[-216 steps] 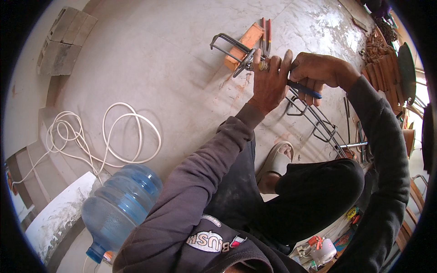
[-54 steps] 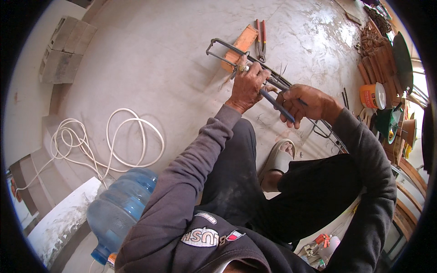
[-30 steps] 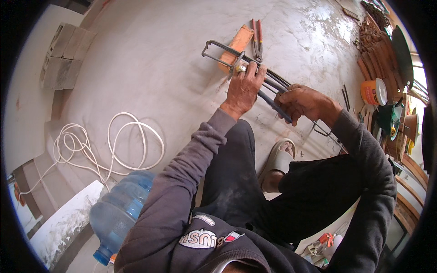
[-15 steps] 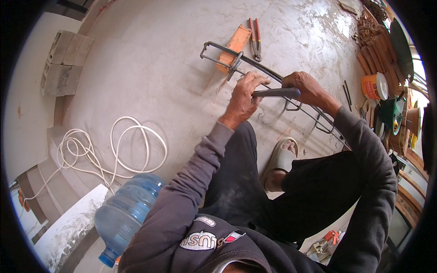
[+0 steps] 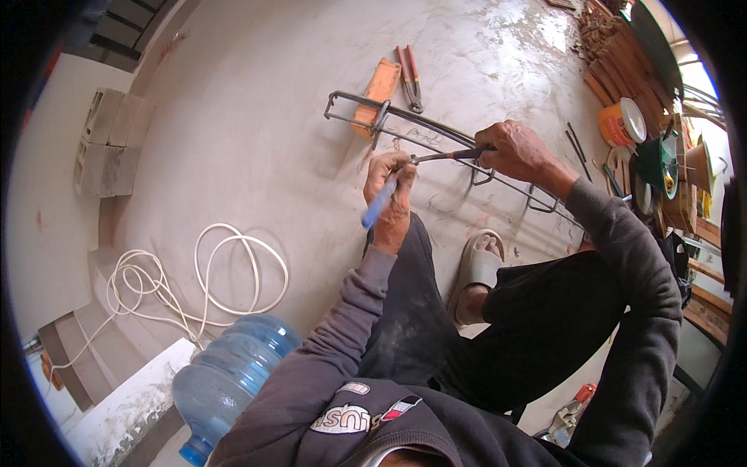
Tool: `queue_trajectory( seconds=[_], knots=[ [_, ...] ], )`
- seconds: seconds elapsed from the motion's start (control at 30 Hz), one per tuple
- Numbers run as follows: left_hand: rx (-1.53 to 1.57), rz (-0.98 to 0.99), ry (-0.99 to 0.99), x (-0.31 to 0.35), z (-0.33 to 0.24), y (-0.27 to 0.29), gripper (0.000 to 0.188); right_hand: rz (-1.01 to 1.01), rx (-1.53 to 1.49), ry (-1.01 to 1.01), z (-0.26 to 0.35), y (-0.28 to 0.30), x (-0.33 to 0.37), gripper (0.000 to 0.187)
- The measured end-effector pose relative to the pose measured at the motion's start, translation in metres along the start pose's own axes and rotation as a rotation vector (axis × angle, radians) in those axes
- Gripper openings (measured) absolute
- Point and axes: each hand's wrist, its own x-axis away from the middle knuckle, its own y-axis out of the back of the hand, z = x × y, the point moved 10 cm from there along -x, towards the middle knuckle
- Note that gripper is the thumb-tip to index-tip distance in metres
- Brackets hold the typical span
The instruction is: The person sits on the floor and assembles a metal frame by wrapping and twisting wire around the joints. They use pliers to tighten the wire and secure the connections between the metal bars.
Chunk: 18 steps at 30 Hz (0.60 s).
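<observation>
Grey floor (image 5: 264, 148); slender dark rebar frame (image 5: 428, 123); pincers (image 5: 467, 153) splayed.

A smear of blur down there: that's the blue handle (image 5: 378, 207), its upper end lost under the left hand (image 5: 394, 183)! The right hand (image 5: 517, 149) swallows the tail of the dark grip (image 5: 468, 153). The frame's (image 5: 428, 123) far end vanishes behind the right sleeve (image 5: 622, 226), and the left sleeve (image 5: 331, 315) hides part of the bottle (image 5: 233, 362).
</observation>
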Motion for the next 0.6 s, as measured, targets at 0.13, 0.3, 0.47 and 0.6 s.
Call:
queue_trajectory(
  seconds=[0.13,0.3,0.47,0.6],
  knots=[
    [-0.46,0.36,-0.287,0.024,-0.046,-0.03,0.038,-0.035,-0.142,0.059,-0.017,0.01,0.023,0.026],
    [-0.618,0.663,-0.321,0.056,-0.061,-0.063,0.045,-0.095,-0.242,-0.029,-0.052,0.003,0.069,0.026],
    [-0.199,0.771,0.033,0.019,-0.047,-0.072,0.023,-0.154,-0.44,-0.132,-0.097,-0.039,0.105,0.028],
    [0.313,0.286,0.546,0.002,0.038,-0.048,0.042,-0.286,-0.643,-0.053,-0.089,-0.071,0.111,0.029]
  ],
)
